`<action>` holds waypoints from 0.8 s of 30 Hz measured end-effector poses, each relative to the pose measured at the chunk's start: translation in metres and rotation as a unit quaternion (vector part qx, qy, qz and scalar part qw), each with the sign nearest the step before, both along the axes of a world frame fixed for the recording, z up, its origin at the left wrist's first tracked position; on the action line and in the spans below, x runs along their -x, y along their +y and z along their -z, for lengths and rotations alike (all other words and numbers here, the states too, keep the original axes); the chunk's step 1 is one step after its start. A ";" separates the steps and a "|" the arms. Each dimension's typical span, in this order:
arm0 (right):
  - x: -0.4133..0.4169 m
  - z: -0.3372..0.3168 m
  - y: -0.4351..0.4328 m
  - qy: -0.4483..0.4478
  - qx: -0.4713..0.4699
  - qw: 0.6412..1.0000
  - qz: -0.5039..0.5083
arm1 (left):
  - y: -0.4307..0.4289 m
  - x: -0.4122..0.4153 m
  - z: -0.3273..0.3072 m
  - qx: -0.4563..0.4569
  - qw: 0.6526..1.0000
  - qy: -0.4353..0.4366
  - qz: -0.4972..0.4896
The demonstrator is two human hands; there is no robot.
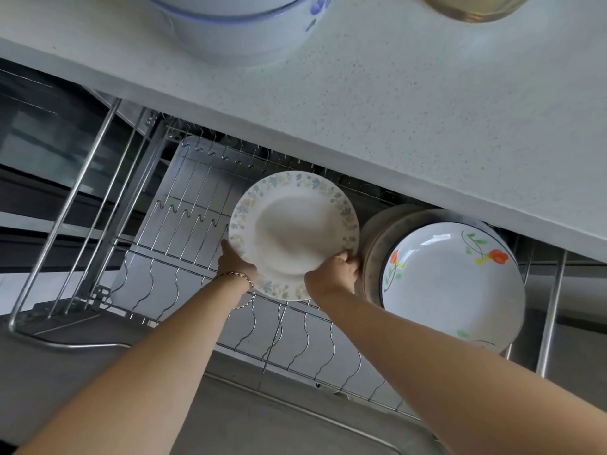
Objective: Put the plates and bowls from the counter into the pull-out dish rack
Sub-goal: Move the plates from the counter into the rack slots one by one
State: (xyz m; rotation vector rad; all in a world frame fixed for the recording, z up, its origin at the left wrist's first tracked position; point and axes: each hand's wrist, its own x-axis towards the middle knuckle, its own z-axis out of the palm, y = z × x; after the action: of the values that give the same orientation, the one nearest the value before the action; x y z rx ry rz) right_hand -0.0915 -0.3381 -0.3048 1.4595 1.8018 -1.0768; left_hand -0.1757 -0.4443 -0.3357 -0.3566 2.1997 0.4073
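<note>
I hold a white plate with a pale floral rim [293, 233] over the pull-out wire dish rack [184, 224], tilted toward me. My left hand [236, 262] grips its lower left edge and my right hand [335, 274] grips its lower right edge. To the right, a white plate with orange flowers [451, 284] stands on edge in the rack, with a second plate [372, 244] right behind it. On the counter [410, 103] above sits a white bowl with blue flowers [236, 24].
The rack's wire slots to the left of the held plate and along the front row hold nothing. A metal drip tray [210, 178] lies under the wires. A yellowish glass vessel [473, 6] stands on the counter at the top right. The drawer's front rail [65, 343] runs below.
</note>
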 end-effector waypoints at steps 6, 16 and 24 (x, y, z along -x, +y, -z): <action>-0.010 -0.025 0.005 0.023 0.043 0.995 -0.090 | -0.010 -0.007 -0.034 0.031 0.993 0.017 0.111; -0.070 -0.184 0.085 0.091 0.028 0.949 -0.300 | 0.061 -0.054 -0.197 -0.133 0.972 0.040 0.190; -0.133 -0.308 0.247 0.112 -0.149 0.928 -0.324 | 0.233 -0.108 -0.316 -0.256 0.948 0.062 0.180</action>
State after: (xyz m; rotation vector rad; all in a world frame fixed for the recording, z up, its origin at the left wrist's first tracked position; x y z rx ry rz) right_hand 0.0413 -0.0914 0.0029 0.7829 2.4488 -0.6592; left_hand -0.0680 -0.2115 -0.0201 0.3574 2.1219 0.7835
